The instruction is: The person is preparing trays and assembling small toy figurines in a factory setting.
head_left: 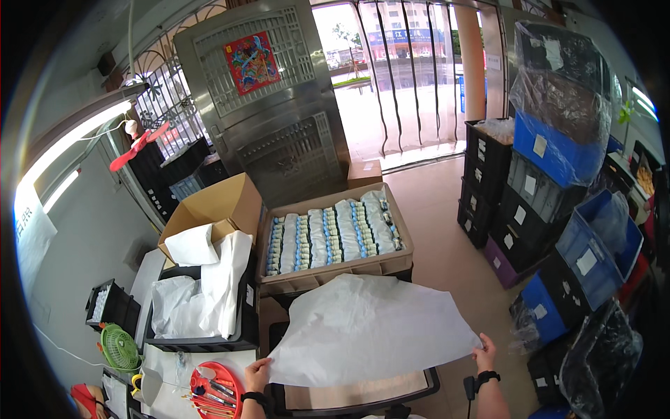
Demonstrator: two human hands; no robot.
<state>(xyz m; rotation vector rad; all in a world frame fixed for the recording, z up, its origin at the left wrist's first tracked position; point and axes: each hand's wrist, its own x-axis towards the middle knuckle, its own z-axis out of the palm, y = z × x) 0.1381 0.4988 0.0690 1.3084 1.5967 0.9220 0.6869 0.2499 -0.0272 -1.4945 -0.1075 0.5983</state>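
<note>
A large white sheet (373,328), thin like paper or soft foam, is stretched out between my two hands. My left hand (257,375) pinches its near left corner, and my right hand (484,353) pinches the right corner. Under the sheet lies a black-rimmed crate (434,391) with a flat beige board or lining (317,398) showing inside; the sheet hides most of it. Just beyond stands a tan crate (335,274) filled with rows of small blue, cream and black parts (328,234), with white strips between the rows.
On the left, a black crate (202,342) holds crumpled white sheets (223,293), with an open cardboard box (213,202) behind it. A red tray (218,391) of pens and tools sits near a green fan (120,347). Stacked black and blue crates (534,188) line the right side.
</note>
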